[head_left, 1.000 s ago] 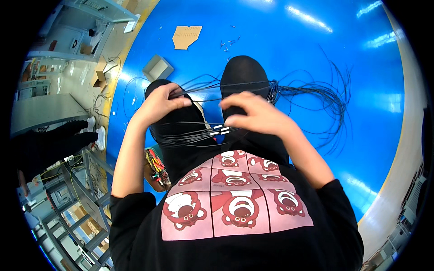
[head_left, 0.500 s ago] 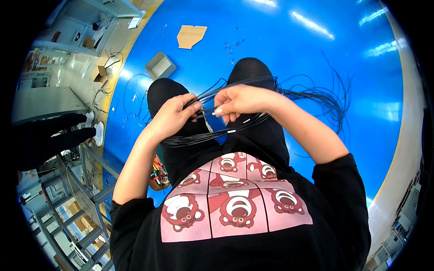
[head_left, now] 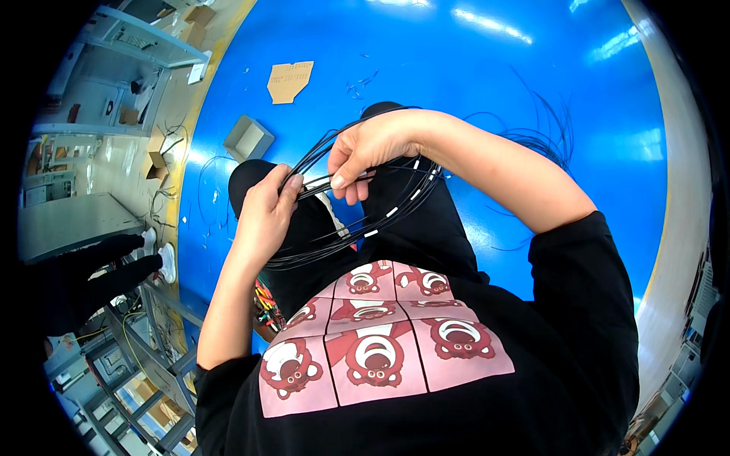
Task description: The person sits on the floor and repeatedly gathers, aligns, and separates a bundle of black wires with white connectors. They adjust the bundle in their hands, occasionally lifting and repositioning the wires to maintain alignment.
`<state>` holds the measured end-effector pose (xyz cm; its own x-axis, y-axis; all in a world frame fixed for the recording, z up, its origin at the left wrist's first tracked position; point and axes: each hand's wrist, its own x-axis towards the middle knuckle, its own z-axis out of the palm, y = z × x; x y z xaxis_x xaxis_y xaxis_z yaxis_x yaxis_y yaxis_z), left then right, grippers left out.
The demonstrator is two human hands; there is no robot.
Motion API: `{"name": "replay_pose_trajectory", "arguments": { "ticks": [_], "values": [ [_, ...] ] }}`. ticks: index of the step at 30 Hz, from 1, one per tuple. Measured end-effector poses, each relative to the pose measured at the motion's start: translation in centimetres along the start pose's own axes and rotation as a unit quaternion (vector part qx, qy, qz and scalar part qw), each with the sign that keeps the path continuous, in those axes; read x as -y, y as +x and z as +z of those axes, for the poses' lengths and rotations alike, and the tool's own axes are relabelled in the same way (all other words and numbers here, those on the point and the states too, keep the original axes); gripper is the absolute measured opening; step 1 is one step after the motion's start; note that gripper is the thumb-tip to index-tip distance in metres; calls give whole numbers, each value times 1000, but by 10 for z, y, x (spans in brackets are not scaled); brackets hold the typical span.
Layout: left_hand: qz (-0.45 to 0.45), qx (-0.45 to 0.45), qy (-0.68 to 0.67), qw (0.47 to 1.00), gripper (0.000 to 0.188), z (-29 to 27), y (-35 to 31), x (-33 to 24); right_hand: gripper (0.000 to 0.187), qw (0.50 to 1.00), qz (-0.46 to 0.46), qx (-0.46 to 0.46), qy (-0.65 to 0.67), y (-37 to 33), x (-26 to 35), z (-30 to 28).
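Observation:
A loop of thin black cables [head_left: 401, 207] with small white sleeves on several strands lies above my lap. My left hand [head_left: 268, 204] is closed round the loop's left side, with the thumb pressed on the strands. To its right, my right hand [head_left: 370, 152] reaches over the loop from above. Its thumb and fingers pinch black strands inside the ring, though the palm side is partly hidden. Loose ends of the cables [head_left: 544, 148] fan out beyond my right forearm.
A grey open box [head_left: 249, 138] and a piece of brown cardboard [head_left: 290, 82] lie on the blue floor [head_left: 426, 61]. Tools with coloured handles [head_left: 266, 308] stand beside my left leg. At far left are another person's legs [head_left: 114, 266] and a metal frame [head_left: 144, 342].
My right hand has moved left and slightly up, its wrist now arched over the cables. My left hand has shifted left and lower. The cables now form a rounder loop.

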<state>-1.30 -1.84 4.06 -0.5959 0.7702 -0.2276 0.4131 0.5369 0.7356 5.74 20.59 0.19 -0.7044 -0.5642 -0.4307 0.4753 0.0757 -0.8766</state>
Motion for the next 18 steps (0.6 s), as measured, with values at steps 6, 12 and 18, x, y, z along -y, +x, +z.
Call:
{"name": "replay_pose_trajectory", "arguments": {
  "ticks": [6,12,18],
  "values": [
    [-40,-36,-103,993,19,-12,-5,-8,25,998,-2,6,-55,-31,-9,-25],
    [-49,-27,-173,983,23,-33,-7,-5,23,994,-28,-52,-94,-73,-25,-41],
    [-7,58,-93,994,24,-30,-4,-26,25,972,-63,-164,-157,-104,-48,-55]
  ]
}}
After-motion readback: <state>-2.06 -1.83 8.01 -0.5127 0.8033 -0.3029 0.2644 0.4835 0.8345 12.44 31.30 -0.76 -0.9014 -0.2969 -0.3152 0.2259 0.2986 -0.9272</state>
